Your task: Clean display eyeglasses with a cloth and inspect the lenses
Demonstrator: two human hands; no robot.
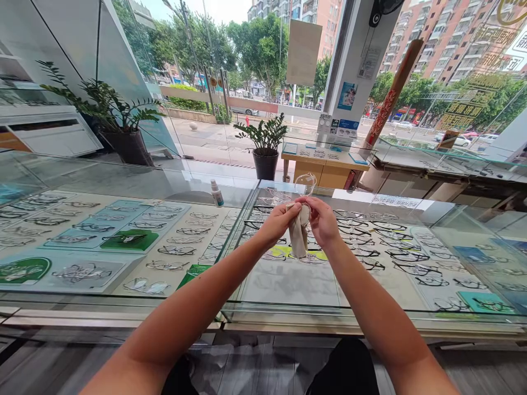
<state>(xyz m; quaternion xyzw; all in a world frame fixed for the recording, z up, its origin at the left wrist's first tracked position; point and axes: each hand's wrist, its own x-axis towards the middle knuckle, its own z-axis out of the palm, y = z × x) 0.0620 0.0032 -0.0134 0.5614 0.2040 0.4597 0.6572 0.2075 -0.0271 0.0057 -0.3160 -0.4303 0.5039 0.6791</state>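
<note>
Our bare forearms (197,299) stretch over the desk (284,285), and out ahead our left hand (275,224) has its grip pinched closed on a pale cloth (298,240), while our right hand (323,224) keeps a narrow grip on the rim of a pair of glasses (305,215), raised between the two hands, with the cloth against or just beside the lens; how much of the frame reaches past the fingertips we cannot tell; as we judge it, uneven pressure from the two sides could bend so thin a rim or work a lens loose, grit caught in the cloth could scratch it, and a slip of either pinch could drop the glasses onto hard glass; that glass tops the desk, with rows of eyeglass frames (405,255) showing beneath it; farther over, left of our hands, a small spray bottle (216,195) stands upright near the far edge, where a careless sleeve might tip it; beyond are a potted plant (263,137), a larger one (127,140) to the left and a low wooden stand (325,173); through the windows we see street trees (261,49) and, farthest off, apartment blocks (440,38)
</note>
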